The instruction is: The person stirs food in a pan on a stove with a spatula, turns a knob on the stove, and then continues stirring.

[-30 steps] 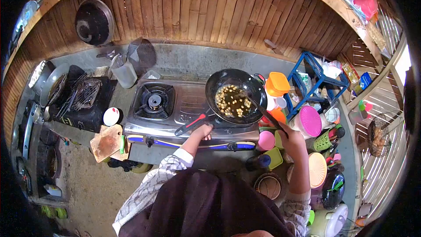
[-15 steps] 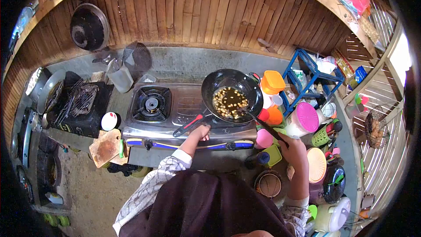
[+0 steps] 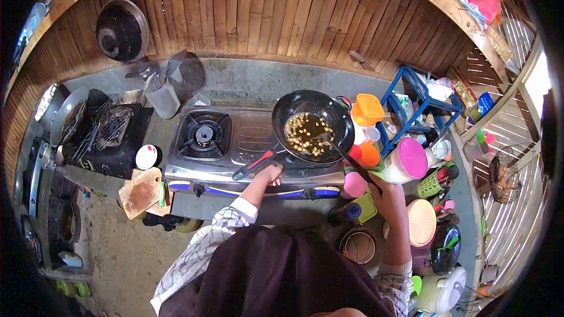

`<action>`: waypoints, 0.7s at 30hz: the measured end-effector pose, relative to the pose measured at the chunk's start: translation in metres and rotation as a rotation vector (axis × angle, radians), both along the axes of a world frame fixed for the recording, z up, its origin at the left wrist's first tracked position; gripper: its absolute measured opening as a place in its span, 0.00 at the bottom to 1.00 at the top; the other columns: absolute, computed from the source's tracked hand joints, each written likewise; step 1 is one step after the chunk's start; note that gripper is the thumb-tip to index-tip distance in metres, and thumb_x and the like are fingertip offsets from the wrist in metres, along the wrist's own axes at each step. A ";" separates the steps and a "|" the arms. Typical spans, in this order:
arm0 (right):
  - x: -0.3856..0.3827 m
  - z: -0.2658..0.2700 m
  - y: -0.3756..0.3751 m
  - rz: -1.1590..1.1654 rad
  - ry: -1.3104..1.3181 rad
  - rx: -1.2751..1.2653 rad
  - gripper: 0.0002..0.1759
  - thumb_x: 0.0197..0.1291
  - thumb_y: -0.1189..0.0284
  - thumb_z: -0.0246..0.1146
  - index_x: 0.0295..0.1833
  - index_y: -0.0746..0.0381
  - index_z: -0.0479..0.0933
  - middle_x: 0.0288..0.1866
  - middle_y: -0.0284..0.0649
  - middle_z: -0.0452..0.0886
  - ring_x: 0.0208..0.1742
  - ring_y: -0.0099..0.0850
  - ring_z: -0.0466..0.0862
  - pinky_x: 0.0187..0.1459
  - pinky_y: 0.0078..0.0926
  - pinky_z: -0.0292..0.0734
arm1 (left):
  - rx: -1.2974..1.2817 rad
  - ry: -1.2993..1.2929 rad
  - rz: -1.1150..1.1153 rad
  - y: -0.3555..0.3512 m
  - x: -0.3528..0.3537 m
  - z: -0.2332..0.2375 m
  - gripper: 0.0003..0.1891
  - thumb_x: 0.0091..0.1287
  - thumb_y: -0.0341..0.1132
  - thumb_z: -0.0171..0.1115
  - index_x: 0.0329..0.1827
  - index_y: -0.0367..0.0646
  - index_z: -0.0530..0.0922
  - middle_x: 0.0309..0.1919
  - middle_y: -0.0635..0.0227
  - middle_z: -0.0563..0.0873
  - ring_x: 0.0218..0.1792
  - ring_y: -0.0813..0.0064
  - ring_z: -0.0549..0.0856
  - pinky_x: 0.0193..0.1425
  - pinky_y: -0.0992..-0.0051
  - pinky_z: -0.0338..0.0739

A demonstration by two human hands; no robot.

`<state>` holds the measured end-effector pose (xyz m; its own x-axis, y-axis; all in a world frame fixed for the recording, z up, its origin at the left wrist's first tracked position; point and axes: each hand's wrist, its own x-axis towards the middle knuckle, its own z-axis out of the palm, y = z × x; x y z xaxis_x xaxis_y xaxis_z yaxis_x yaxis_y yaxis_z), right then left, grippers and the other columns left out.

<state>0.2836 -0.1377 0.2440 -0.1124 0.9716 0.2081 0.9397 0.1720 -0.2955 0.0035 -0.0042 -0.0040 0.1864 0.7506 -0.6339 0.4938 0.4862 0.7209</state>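
A black wok [image 3: 294, 105] sits on the right burner of the stove, its red-and-black handle [image 3: 254, 165] pointing toward me and left. Small pale nut-like pieces [image 3: 302, 123] lie in dark oil inside it. My right hand [image 3: 388, 196] grips the long dark handle of a spatula [image 3: 352, 162], whose head dips among the pieces in the wok's right part. My left hand [image 3: 270, 175] rests on the stove's front edge, just beside the wok handle, with loosely bent fingers apart and nothing seen in them.
Left of the wok is a bare burner [image 3: 204, 135]. Cutting boards [image 3: 141, 192] lie at the counter's left front, beside a white round item [image 3: 146, 157]. Crowded on the right are an orange container [image 3: 368, 110], a pink-lidded tub [image 3: 412, 158] and a blue rack [image 3: 420, 86].
The spatula head has shifted slightly up and left in the wok, and the pieces have been moved around. My right hand has moved slightly left; my left hand stays put.
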 end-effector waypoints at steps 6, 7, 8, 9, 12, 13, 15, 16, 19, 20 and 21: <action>-0.011 -0.001 0.003 -0.068 -0.116 -0.045 0.15 0.50 0.66 0.58 0.45 0.56 0.76 0.27 0.50 0.77 0.27 0.46 0.77 0.31 0.38 0.71 | -0.031 0.000 -0.003 0.004 0.000 -0.003 0.30 0.61 0.51 0.30 0.16 0.38 0.74 0.14 0.64 0.79 0.11 0.76 0.72 0.20 0.74 0.70; -0.009 -0.007 0.005 -0.067 -0.116 -0.045 0.15 0.50 0.66 0.58 0.45 0.56 0.76 0.27 0.50 0.77 0.27 0.46 0.77 0.31 0.38 0.71 | -0.042 -0.005 -0.001 0.005 0.000 -0.004 0.29 0.61 0.50 0.31 0.15 0.39 0.73 0.13 0.64 0.79 0.11 0.76 0.73 0.19 0.74 0.69; -0.006 -0.014 0.008 -0.039 -0.078 -0.023 0.15 0.49 0.66 0.58 0.45 0.55 0.76 0.27 0.50 0.77 0.27 0.46 0.77 0.30 0.38 0.71 | -0.042 -0.005 0.002 0.006 0.001 -0.005 0.29 0.61 0.50 0.31 0.15 0.39 0.73 0.13 0.64 0.79 0.11 0.76 0.73 0.19 0.74 0.69; -0.003 -0.021 0.010 -0.011 -0.040 -0.002 0.15 0.49 0.66 0.58 0.45 0.54 0.76 0.27 0.49 0.77 0.27 0.46 0.77 0.29 0.38 0.71 | -0.052 -0.005 0.015 0.006 0.001 -0.006 0.28 0.61 0.50 0.31 0.15 0.39 0.73 0.13 0.65 0.78 0.11 0.76 0.73 0.19 0.75 0.69; 0.005 -0.034 0.015 0.052 -0.112 0.015 0.17 0.51 0.63 0.55 0.49 0.46 0.72 0.24 0.46 0.77 0.26 0.45 0.78 0.28 0.41 0.72 | -0.049 0.009 0.022 0.006 0.001 -0.007 0.30 0.61 0.51 0.31 0.15 0.38 0.74 0.14 0.64 0.79 0.11 0.76 0.72 0.20 0.74 0.70; 0.004 -0.033 0.014 0.053 -0.112 0.014 0.17 0.51 0.63 0.55 0.49 0.46 0.72 0.24 0.46 0.77 0.26 0.45 0.78 0.28 0.41 0.72 | -0.035 0.022 0.015 0.006 0.001 -0.006 0.31 0.62 0.52 0.30 0.16 0.37 0.75 0.16 0.63 0.80 0.11 0.76 0.72 0.21 0.72 0.71; -0.002 -0.028 0.012 0.034 -0.057 -0.006 0.15 0.49 0.68 0.57 0.46 0.54 0.75 0.26 0.47 0.77 0.26 0.46 0.77 0.29 0.39 0.71 | -0.015 0.038 0.009 0.004 0.001 -0.003 0.32 0.62 0.52 0.30 0.16 0.37 0.75 0.16 0.63 0.80 0.12 0.76 0.72 0.21 0.73 0.71; -0.002 -0.028 0.012 0.035 -0.056 -0.007 0.15 0.49 0.68 0.57 0.46 0.54 0.75 0.26 0.47 0.77 0.26 0.46 0.77 0.29 0.39 0.71 | 0.007 0.054 0.000 0.003 0.001 0.000 0.32 0.62 0.52 0.30 0.16 0.37 0.76 0.16 0.63 0.80 0.12 0.76 0.72 0.22 0.73 0.71; -0.004 -0.029 0.011 0.048 -0.103 -0.019 0.16 0.49 0.67 0.57 0.46 0.53 0.74 0.25 0.47 0.77 0.26 0.46 0.77 0.29 0.40 0.71 | 0.007 0.049 -0.009 -0.001 0.000 0.012 0.28 0.61 0.49 0.33 0.16 0.37 0.74 0.15 0.63 0.80 0.11 0.76 0.73 0.19 0.75 0.71; -0.006 -0.028 0.010 0.033 -0.123 -0.021 0.17 0.49 0.67 0.57 0.47 0.52 0.74 0.25 0.47 0.77 0.26 0.46 0.77 0.29 0.40 0.72 | 0.007 0.050 -0.009 0.000 0.000 0.012 0.28 0.61 0.49 0.33 0.16 0.37 0.74 0.15 0.63 0.80 0.11 0.76 0.73 0.19 0.75 0.71; -0.009 -0.027 0.009 0.018 -0.143 -0.024 0.17 0.49 0.67 0.57 0.48 0.51 0.73 0.25 0.47 0.77 0.27 0.46 0.77 0.29 0.40 0.72 | -0.004 0.056 -0.008 0.000 0.000 0.011 0.28 0.61 0.49 0.33 0.16 0.37 0.74 0.15 0.63 0.80 0.11 0.76 0.73 0.20 0.75 0.71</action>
